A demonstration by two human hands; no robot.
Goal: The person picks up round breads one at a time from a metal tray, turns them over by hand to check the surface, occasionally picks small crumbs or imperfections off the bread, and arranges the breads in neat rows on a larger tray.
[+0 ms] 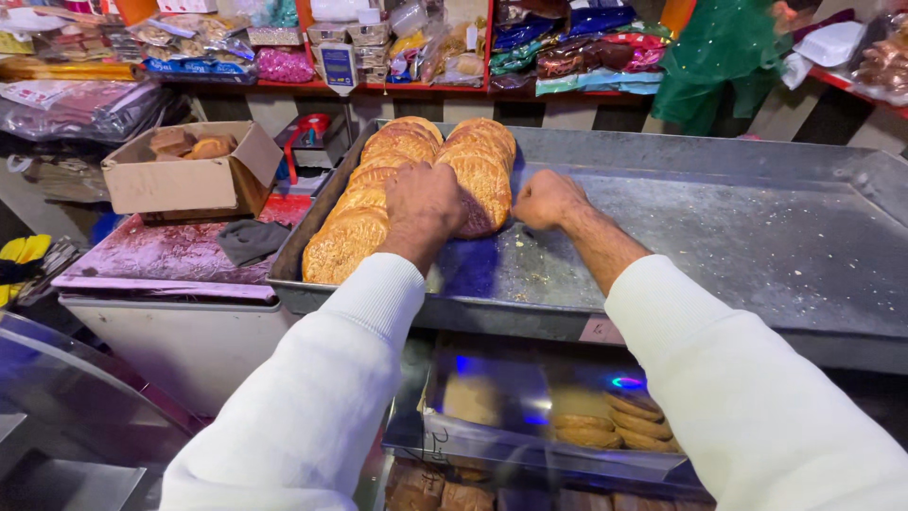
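A large metal tray [757, 237] lies in front of me. At its left end stand two rows of round golden flatbreads [369, 180], leaning against each other. My left hand [423, 203] rests on the front of the right row [482, 161], fingers curled over the nearest bread. My right hand [547, 199] is closed in a fist just right of that same row, touching the edge of the breads. Both arms wear white sleeves.
A cardboard box [189, 175] with brown pieces sits on a purple-topped counter at left, beside a grey cloth [251, 238]. Shelves of packaged goods [426, 43] run along the back. Below the tray, a glass case [567, 416] holds more round breads.
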